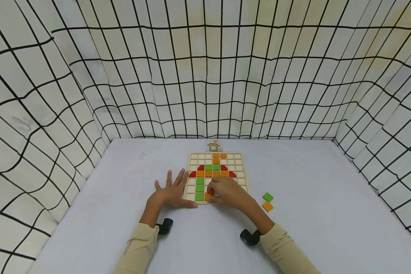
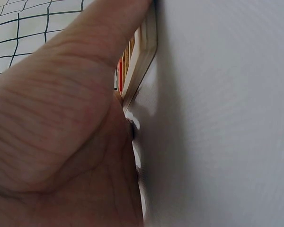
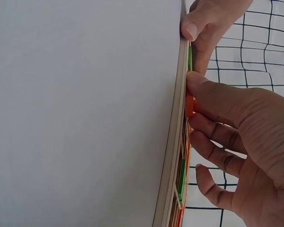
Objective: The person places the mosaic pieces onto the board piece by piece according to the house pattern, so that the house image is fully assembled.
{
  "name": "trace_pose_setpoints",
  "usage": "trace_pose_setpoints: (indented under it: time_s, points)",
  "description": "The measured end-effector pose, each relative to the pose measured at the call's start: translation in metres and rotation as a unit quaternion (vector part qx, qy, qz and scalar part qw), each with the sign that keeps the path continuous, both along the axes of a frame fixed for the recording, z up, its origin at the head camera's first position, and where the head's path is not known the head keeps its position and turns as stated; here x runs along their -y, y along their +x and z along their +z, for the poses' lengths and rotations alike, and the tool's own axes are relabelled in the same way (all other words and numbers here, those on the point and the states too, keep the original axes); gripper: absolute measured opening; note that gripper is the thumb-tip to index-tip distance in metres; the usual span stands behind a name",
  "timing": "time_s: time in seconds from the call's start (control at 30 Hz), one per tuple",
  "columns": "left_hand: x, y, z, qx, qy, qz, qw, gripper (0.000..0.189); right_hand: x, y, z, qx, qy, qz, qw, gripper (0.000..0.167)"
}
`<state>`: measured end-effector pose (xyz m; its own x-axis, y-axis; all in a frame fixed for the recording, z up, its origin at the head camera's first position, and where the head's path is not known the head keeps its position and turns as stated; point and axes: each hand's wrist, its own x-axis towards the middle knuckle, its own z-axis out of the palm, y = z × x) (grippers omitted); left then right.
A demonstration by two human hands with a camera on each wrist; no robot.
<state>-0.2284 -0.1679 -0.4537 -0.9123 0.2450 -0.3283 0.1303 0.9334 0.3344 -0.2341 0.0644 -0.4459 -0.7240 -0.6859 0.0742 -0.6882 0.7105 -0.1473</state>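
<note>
A shallow wooden grid board [image 1: 239,162] lies on the white table in the head view, with green, orange and red tiles laid in some cells. My left hand [image 1: 171,193] rests spread at its lower left corner, fingertips at the left edge and thumb along the near edge. Over the board's near rows, my right hand [image 1: 227,191] pinches an orange square tile [image 3: 190,107] between thumb and fingers. In the head view that tile shows beside a green tile [image 1: 199,196] in the nearest row. The left wrist view shows mostly my palm and the board's side.
A small pattern card [image 1: 214,145] lies just beyond the board's far edge. To the right of the board are a loose green tile [image 1: 268,196] and a loose orange tile [image 1: 268,206]. White walls with black netting [image 1: 205,59] enclose the table's back and sides.
</note>
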Motion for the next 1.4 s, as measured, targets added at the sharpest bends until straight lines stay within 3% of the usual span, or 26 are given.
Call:
trace_pose_setpoints:
  time_s: [0.43,0.83,1.1,1.4]
  points:
    - [0.0,0.0,0.002,0.002,0.002,0.001,1.0,0.125,0.001,-0.002,-0.004,0.003,-0.014,-0.003,0.9999,0.029]
    - [0.0,0.0,0.002,0.002,0.001,0.005,1.0,0.126,-0.006,0.002,0.004,-0.014,-0.029,-0.01,0.9994,0.027]
    - [-0.001,0.002,0.003,0.005,-0.005,0.006,1.0,0.125,-0.028,0.0,0.013,0.0,-0.057,-0.045,0.9974,0.022]
    - [-0.001,0.001,0.003,0.005,-0.005,0.004,1.0,0.125,-0.079,0.001,0.019,0.051,-0.071,-0.119,0.989,0.023]
